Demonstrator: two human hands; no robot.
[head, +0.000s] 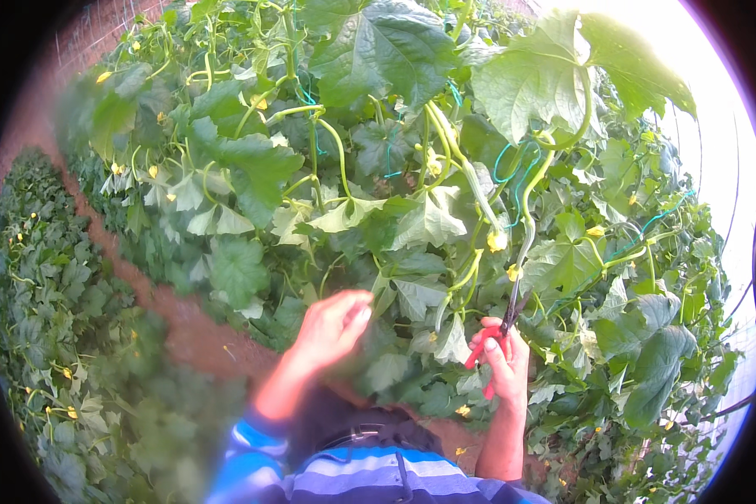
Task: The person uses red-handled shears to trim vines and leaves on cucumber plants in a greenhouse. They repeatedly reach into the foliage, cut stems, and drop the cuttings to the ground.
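My right hand (503, 362) holds red-handled scissors (510, 315), with the dark blades pointing up among the vines. Just above the blades hangs a long, slender green fruit (526, 236) with a yellow blossom near its lower end. Another slender fruit (479, 189), tipped by a yellow flower (496, 240), hangs to its upper left. My left hand (335, 324) is raised in front of the foliage, slightly blurred, its fingers curled and thumb near the fingertips; whether it holds anything is unclear. Teal twine (518, 179) loops around the stems beside the fruits.
Large leaves (378, 50) hang at the top of the view, close before me. Dense vines with yellow flowers fill the front and right. A bare soil path (189, 331) runs along the left, with another plant row (50, 283) beyond it. Pale sheeting (724, 157) stands at the right.
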